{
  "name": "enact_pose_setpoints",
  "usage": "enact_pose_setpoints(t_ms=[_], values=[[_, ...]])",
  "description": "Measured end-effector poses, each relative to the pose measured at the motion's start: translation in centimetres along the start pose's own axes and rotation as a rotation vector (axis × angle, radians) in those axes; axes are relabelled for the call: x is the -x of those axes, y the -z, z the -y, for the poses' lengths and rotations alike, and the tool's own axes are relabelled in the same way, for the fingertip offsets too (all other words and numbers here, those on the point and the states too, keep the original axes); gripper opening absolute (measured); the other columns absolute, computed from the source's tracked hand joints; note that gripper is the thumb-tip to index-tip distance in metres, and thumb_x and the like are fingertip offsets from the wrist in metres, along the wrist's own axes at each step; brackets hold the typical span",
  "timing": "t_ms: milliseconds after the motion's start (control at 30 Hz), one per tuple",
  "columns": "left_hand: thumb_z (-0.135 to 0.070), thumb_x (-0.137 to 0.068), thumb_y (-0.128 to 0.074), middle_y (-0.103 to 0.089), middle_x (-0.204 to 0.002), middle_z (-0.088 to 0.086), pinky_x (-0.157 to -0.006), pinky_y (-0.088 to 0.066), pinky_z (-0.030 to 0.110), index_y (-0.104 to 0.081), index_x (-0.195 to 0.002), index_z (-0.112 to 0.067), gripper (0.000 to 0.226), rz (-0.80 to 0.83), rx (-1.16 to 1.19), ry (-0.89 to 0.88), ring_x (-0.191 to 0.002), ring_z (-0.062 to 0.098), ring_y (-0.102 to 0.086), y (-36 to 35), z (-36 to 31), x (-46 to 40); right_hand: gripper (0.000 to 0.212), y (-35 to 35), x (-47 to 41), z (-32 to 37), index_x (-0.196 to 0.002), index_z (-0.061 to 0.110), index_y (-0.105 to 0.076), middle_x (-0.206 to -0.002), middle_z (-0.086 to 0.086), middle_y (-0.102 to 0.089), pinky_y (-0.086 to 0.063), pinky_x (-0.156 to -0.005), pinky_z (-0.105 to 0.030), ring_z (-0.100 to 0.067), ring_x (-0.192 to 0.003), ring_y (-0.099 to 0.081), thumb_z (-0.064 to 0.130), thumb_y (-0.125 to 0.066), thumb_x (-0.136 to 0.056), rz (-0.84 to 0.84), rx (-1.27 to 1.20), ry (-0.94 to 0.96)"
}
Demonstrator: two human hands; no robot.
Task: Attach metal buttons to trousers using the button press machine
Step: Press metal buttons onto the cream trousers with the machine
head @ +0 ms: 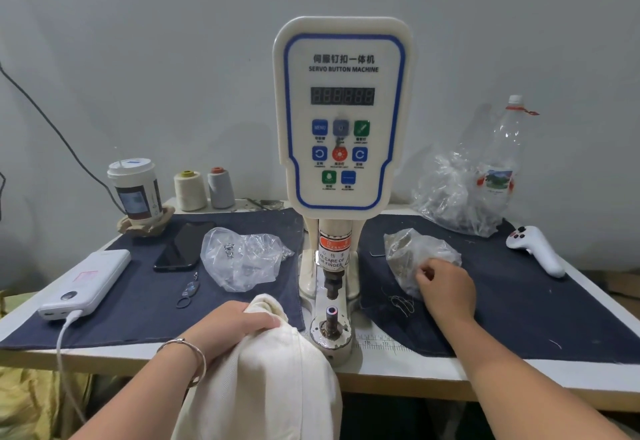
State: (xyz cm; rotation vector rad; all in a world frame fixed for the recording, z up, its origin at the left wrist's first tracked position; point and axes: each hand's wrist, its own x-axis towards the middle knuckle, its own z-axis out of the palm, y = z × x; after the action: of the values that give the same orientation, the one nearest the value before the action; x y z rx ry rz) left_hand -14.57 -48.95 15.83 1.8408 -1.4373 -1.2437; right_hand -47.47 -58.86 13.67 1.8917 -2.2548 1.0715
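The white servo button machine (pixel 341 110) stands at the middle of the table, its lower die (pixel 331 311) bare under the punch (pixel 332 283). My left hand (pixel 235 323) grips a bunched fold of cream trousers (pixel 277 370) just left of the die. My right hand (pixel 446 289) reaches into a small clear bag of metal parts (pixel 412 252) right of the machine, fingers curled at its opening. What the fingers pinch is hidden. Another clear bag of buttons (pixel 242 259) lies left of the machine.
Dark blue cloth (pixel 145 315) covers the table on both sides. On the left are a power bank (pixel 86 283), phone (pixel 183 245), paper cup (pixel 136 190) and two thread cones (pixel 204 190). A large plastic bag (pixel 457 193), bottle (pixel 502 155) and white controller (pixel 535 249) sit right.
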Motion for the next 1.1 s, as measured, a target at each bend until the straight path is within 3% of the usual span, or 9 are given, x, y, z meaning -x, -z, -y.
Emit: enact_pose_setpoints(t_ms=[200,433,567,667,833,1100], values=[[-0.052,-0.058,-0.072,-0.077,-0.089,-0.005,-0.095,-0.051,0.036,-0.079,-0.085,-0.031,0.034,-0.002,-0.007,0.001,-0.093,0.017,-0.072,-0.1,0.0,0.0,0.008,1.3,1.3,0.2,-0.085,0.012,-0.078,-0.079,-0.008,-0.074,-0.047,-0.062,-0.031,-0.029,-0.075,-0.066,0.010,-0.071,-0.083,-0.123,-0.259,-0.026],[-0.054,-0.058,-0.072,-0.078,-0.088,-0.005,-0.097,-0.052,0.040,-0.079,-0.086,-0.032,0.036,0.007,-0.006,0.007,-0.092,0.018,-0.073,0.0,0.2,0.1,0.009,2.5,4.8,2.7,-0.085,0.011,-0.076,-0.076,0.003,-0.072,-0.050,-0.066,-0.020,-0.011,-0.073,-0.067,0.007,-0.070,-0.082,-0.191,-0.667,-0.074],[-0.055,-0.059,-0.071,-0.077,-0.088,-0.006,-0.097,-0.052,0.040,-0.078,-0.086,-0.035,0.035,0.009,-0.015,-0.007,-0.092,0.017,-0.072,0.1,0.2,0.0,0.016,1.8,7.2,4.9,-0.078,0.018,-0.074,-0.065,0.002,-0.072,-0.058,-0.066,-0.027,-0.015,-0.064,-0.071,0.002,-0.070,-0.081,-0.049,-0.994,-0.290],[-0.054,-0.060,-0.072,-0.077,-0.088,-0.006,-0.097,-0.052,0.041,-0.078,-0.087,-0.033,0.034,0.007,-0.008,-0.005,-0.093,0.018,-0.073,0.0,0.4,-0.2,0.012,2.1,8.4,6.6,-0.079,0.009,-0.073,-0.067,-0.006,-0.073,-0.060,-0.063,-0.027,-0.018,-0.062,-0.071,-0.003,-0.071,-0.080,0.054,-1.154,-0.346],[-0.056,-0.056,-0.074,-0.078,-0.089,-0.002,-0.099,-0.051,0.044,-0.079,-0.087,-0.028,0.042,-0.005,-0.001,0.003,-0.095,0.022,-0.072,0.0,0.5,-0.4,0.015,3.9,10.1,9.1,-0.076,0.011,-0.076,-0.071,-0.009,-0.073,-0.056,-0.059,-0.019,-0.019,-0.064,-0.071,-0.003,-0.074,-0.077,0.285,-1.176,-0.234],[-0.055,-0.055,-0.074,-0.077,-0.091,0.000,-0.100,-0.050,0.045,-0.078,-0.088,-0.025,0.045,-0.016,0.010,-0.002,-0.098,0.024,-0.072,0.0,0.7,-0.7,0.017,4.8,10.4,10.7,-0.078,0.017,-0.075,-0.076,-0.004,-0.075,-0.056,-0.055,-0.020,-0.019,-0.068,-0.073,0.000,-0.075,-0.077,0.520,-1.159,-0.371]])
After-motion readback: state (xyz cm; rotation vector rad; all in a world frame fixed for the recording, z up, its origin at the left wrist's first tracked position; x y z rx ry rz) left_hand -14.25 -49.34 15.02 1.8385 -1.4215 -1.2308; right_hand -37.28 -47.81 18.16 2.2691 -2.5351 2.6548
